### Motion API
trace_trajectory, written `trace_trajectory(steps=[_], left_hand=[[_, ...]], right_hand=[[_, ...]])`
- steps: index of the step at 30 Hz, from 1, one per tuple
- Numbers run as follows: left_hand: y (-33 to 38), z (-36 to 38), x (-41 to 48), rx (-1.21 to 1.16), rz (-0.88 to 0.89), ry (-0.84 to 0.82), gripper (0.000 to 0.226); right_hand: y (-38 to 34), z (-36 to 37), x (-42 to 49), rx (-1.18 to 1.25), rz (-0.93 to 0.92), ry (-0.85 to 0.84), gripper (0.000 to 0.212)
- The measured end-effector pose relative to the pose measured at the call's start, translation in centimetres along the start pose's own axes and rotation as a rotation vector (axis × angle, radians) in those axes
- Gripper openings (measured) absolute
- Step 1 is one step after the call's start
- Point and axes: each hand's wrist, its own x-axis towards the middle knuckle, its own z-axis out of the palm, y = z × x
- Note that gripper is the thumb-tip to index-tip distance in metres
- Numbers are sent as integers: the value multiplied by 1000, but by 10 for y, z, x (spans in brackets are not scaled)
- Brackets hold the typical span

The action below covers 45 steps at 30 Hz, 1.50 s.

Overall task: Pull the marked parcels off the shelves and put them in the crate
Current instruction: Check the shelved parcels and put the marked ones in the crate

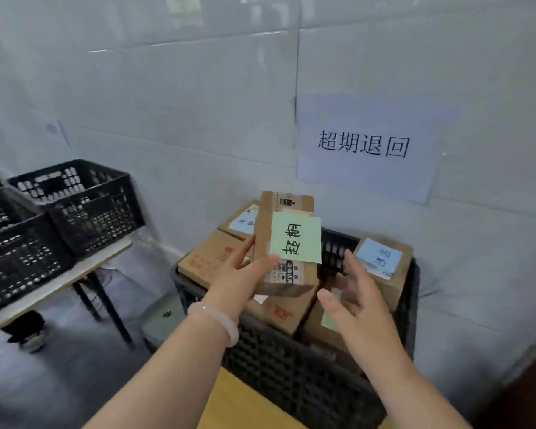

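The left hand (245,274) grips a cardboard parcel (291,280) at its near left corner, thumb on the top face and fingers along the side, and holds it just above the black crate (291,366) on the floor. A green note (295,237) with handwriting is stuck on the parcel's top. The right hand (356,292) is open with fingers spread, holds nothing and hovers over the crate just right of the parcel. Other boxes (211,255) already fill the crate, one (381,264) at its right edge bearing a blue label. A paper sign (365,147) hangs on the wall behind. To the left, more black crates (81,202) sit on a bench (59,283).
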Motion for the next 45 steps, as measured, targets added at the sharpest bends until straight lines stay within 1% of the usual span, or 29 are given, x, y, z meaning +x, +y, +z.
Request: trace_trajectory(steps=[3, 8, 11, 13, 16, 18, 19, 20, 21, 22, 24, 26, 27, 29, 31, 33, 35, 37, 40, 42, 45], left_hand=[[8, 11, 33, 38, -31, -36, 82], [25, 17, 85, 181, -106, -132, 74], [31, 25, 110, 291, -106, -134, 65], [34, 29, 125, 353, -101, -117, 69], [37, 31, 143, 462, -102, -141, 65], [39, 32, 151, 552, -112, -185, 61], [39, 32, 154, 606, -113, -203, 52], [37, 30, 159, 671, -90, -217, 35], [35, 28, 162, 746, -59, -221, 14], [34, 27, 164, 816, -17, -220, 9], [27, 22, 167, 916, 83, -227, 23], [19, 17, 165, 972, 197, -249, 46], [15, 15, 163, 985, 234, -258, 51], [9, 16, 161, 1016, 294, -271, 50], [5, 16, 160, 1114, 310, -248, 48], [4, 13, 156, 1186, 313, -232, 51], [3, 6, 147, 1214, 375, -209, 54], [3, -4, 134, 1265, 460, -168, 57], [-1, -26, 108, 1364, 526, -78, 62], [-4, -44, 87, 1421, 544, -20, 64], [-11, -79, 45, 1477, 514, 107, 65]], right_hand=[[3, -14, 1, -28, 87, 130, 74], [6, -18, 2, -111, 137, 249, 76], [7, -9, 4, -142, 136, 277, 76], [5, -2, 7, -159, 141, 277, 75], [2, 9, 14, -212, 150, 261, 65], [1, 14, 19, -256, 158, 238, 63], [2, 17, 22, -289, 157, 229, 65], [3, 19, 24, -329, 150, 222, 68], [4, 20, 27, -370, 138, 215, 70], [5, 21, 29, -404, 129, 208, 71], [7, 23, 32, -444, 129, 191, 70], [10, 23, 33, -467, 133, 174, 72], [12, 22, 33, -476, 135, 170, 72], [15, 21, 33, -480, 138, 165, 72], [16, 19, 33, -484, 138, 160, 73], [17, 18, 35, -501, 132, 146, 77], [17, 19, 37, -530, 119, 111, 80], [16, 22, 39, -563, 90, 54, 82], [16, 32, 41, -628, 41, -36, 85], [16, 46, 41, -671, -4, -98, 88], [13, 75, 36, -693, -112, -240, 87]])
